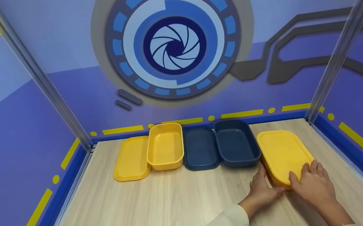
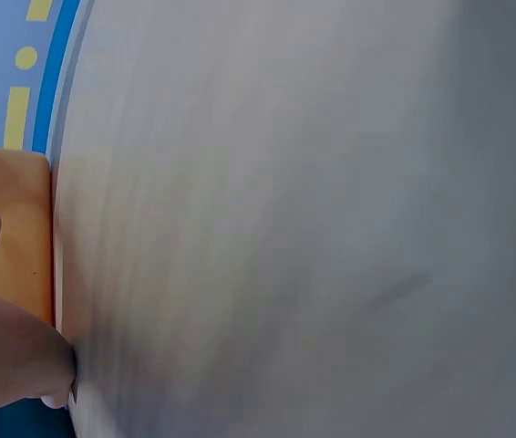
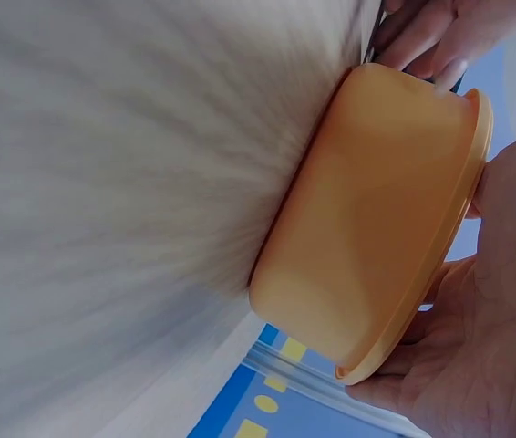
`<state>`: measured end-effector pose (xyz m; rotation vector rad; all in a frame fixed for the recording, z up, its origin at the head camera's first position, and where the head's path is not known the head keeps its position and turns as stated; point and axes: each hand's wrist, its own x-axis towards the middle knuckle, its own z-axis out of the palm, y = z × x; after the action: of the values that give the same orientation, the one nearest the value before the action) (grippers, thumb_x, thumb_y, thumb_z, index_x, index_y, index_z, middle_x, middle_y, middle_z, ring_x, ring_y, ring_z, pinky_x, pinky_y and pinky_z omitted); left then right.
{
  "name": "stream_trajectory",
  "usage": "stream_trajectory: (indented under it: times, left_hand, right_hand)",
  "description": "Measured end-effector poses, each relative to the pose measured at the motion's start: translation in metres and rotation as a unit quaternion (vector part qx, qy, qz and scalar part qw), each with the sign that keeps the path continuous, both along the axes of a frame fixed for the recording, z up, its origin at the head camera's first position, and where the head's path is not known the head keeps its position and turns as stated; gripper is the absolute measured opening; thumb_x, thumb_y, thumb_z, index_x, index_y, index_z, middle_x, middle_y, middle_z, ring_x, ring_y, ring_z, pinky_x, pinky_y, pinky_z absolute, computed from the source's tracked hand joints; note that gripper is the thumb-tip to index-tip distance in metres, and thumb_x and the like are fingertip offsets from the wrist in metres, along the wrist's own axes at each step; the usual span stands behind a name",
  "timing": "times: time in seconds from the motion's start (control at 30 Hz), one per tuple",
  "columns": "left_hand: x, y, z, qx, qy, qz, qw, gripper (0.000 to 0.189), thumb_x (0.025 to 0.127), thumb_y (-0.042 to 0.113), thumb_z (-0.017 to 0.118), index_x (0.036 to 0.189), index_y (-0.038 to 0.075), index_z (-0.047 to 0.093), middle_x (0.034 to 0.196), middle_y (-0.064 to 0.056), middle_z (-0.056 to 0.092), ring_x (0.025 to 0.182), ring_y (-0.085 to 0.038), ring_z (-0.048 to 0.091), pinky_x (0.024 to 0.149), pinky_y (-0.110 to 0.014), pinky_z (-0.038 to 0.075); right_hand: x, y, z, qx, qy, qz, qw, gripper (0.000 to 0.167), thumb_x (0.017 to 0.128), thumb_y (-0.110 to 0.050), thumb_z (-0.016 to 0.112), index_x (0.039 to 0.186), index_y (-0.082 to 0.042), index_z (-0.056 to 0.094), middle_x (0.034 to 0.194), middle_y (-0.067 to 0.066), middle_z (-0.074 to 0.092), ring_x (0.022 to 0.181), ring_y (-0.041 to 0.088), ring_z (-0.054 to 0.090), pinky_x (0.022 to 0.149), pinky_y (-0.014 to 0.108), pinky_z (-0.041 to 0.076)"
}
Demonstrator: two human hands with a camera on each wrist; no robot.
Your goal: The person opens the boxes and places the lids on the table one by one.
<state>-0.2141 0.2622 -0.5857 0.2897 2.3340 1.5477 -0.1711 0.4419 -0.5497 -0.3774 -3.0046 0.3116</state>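
At the right end of the row stands a yellow lunch box [image 3: 354, 219] with its yellow lid [image 1: 283, 152] on top. My left hand [image 1: 261, 191] holds its near left corner, thumb against the near wall and fingers along the left side. Over the lid's near right part lies my right hand [image 1: 316, 186], pressing it, with the thumb on top and the fingers at the right rim. The right wrist view shows the lid's rim along the top of the box wall. Whether the far rim is fully seated cannot be made out.
Left of the lidded box stand an uncovered dark blue box [image 1: 236, 144], a dark blue lid [image 1: 201, 149], an uncovered yellow box [image 1: 165, 147] and another yellow lid [image 1: 133, 158]. They rest on a wooden tabletop [image 1: 168, 201]. Printed panels [image 1: 74, 94] enclose the back and sides.
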Motion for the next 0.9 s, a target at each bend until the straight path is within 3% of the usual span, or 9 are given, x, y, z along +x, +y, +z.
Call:
stream_trajectory:
  times: [0.1, 0.23, 0.47, 0.63, 0.9]
  left_hand:
    - [-0.003, 0.007, 0.001, -0.036, 0.011, -0.001, 0.9993, 0.099, 0.077, 0.038, 0.094, 0.161, 0.033, 0.043, 0.158, 0.018, 0.053, 0.149, -0.006, 0.044, 0.122, -0.04, 0.032]
    - [-0.006, 0.011, 0.002, -0.059, 0.007, 0.002, 0.9982, 0.103, 0.072, 0.044, 0.098, 0.159, 0.034, 0.045, 0.152, 0.017, 0.056, 0.145, -0.009, 0.042, 0.125, -0.049, 0.029]
    - [-0.009, 0.007, 0.005, -0.054, -0.011, -0.01, 0.9984, 0.108, 0.071, 0.05, 0.098, 0.161, 0.045, 0.038, 0.158, 0.022, 0.049, 0.145, -0.009, 0.04, 0.125, -0.046, 0.033]
    - [-0.009, 0.005, 0.005, -0.052, 0.006, -0.02, 0.9984, 0.109, 0.072, 0.049, 0.097, 0.162, 0.047, 0.035, 0.158, 0.024, 0.049, 0.146, -0.007, 0.041, 0.126, -0.045, 0.033]
    - [-0.014, 0.0, 0.002, -0.053, 0.009, -0.043, 0.9976, 0.108, 0.075, 0.051, 0.094, 0.163, 0.049, 0.031, 0.16, 0.022, 0.047, 0.149, -0.007, 0.038, 0.127, -0.048, 0.03]
  right_hand:
    - [0.001, 0.0, -0.001, -0.004, -0.008, -0.006, 0.9999, 0.091, 0.109, -0.054, 0.04, 0.141, 0.032, 0.037, 0.152, 0.061, 0.02, 0.142, 0.075, 0.023, 0.121, 0.078, 0.023]
    - [0.001, -0.001, -0.002, 0.0, -0.001, -0.006, 1.0, 0.09, 0.108, -0.052, 0.042, 0.142, 0.031, 0.038, 0.152, 0.06, 0.022, 0.142, 0.075, 0.025, 0.121, 0.078, 0.025]
    - [0.004, 0.0, -0.002, -0.005, 0.008, 0.0, 1.0, 0.096, 0.11, -0.059, 0.037, 0.143, 0.031, 0.037, 0.153, 0.06, 0.021, 0.143, 0.075, 0.024, 0.121, 0.078, 0.023]
    - [0.005, 0.002, -0.004, -0.016, 0.02, 0.029, 0.9993, 0.096, 0.112, -0.06, 0.035, 0.144, 0.031, 0.037, 0.153, 0.057, 0.027, 0.144, 0.072, 0.026, 0.121, 0.077, 0.024]
    - [0.004, 0.005, 0.001, 0.002, -0.016, 0.06, 0.998, 0.099, 0.106, -0.072, 0.042, 0.148, 0.018, 0.048, 0.155, 0.051, 0.035, 0.143, 0.069, 0.036, 0.113, 0.079, 0.034]
